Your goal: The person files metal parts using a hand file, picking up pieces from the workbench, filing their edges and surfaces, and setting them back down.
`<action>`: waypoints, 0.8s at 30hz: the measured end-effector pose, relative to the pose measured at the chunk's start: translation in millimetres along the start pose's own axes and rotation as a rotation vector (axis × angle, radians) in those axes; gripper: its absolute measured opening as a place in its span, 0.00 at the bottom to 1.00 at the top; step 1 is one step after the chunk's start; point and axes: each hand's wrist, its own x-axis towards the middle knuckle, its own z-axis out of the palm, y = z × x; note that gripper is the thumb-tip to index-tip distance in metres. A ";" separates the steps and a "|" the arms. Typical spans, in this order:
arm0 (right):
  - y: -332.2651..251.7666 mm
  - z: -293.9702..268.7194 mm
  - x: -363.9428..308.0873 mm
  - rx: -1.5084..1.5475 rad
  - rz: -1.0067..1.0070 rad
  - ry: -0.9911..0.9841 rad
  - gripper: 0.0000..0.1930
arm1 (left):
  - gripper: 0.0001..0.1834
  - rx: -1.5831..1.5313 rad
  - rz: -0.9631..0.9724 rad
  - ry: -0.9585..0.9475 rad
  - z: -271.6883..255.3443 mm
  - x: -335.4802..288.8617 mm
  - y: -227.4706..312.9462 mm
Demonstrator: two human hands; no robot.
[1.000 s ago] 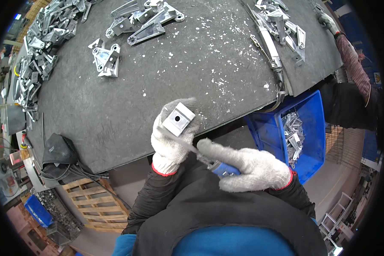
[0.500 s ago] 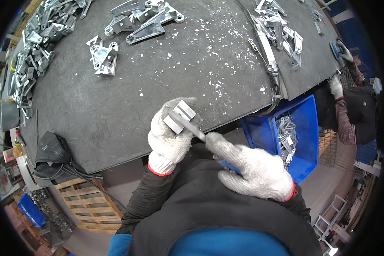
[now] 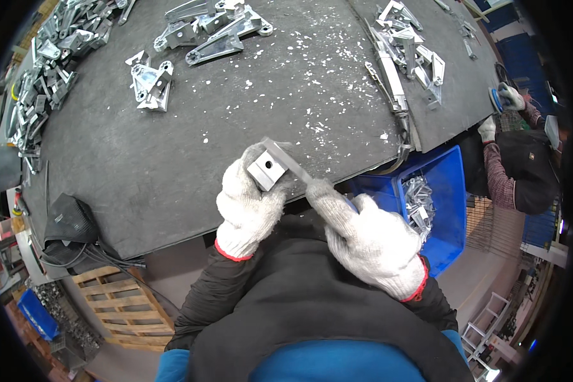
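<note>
My left hand (image 3: 247, 200), in a white knitted glove with a red cuff, is closed round a silver metal bracket (image 3: 259, 175). The bracket's blocky end faces up, with a dark round hole in it; the glove hides the remainder. My right hand (image 3: 374, 242), gloved the same way, grips a flat metal file (image 3: 293, 164) with the index finger stretched along it. The file's blade lies across the far right edge of the block. Its handle is mostly hidden in the glove.
Metal brackets form a pile (image 3: 51, 70) at the left, with smaller groups (image 3: 213, 32) at the back. Metal chips dot the dark tabletop (image 3: 153, 153). A blue bin (image 3: 449, 210) with parts stands at the right, near a co-worker's gloved hands (image 3: 510, 97). A long tool (image 3: 395, 79) lies across the table.
The file has moved from across the block's middle to its far right edge, and the hole now shows. My right hand has shifted slightly; the block is turned a little in my left hand.
</note>
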 end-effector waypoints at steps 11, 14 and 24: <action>21.2 7.1 -15.3 0.388 -0.069 0.017 0.37 | 0.25 0.013 -0.010 0.045 -9.8 -4.3 1.3; 12.3 1.9 -16.9 0.300 -0.027 -0.098 0.36 | 0.25 0.001 0.021 0.049 -10.3 -7.0 -0.9; 5.1 15.3 -19.9 0.035 -0.041 -0.037 0.34 | 0.19 0.276 0.115 0.049 -9.4 -6.2 -2.8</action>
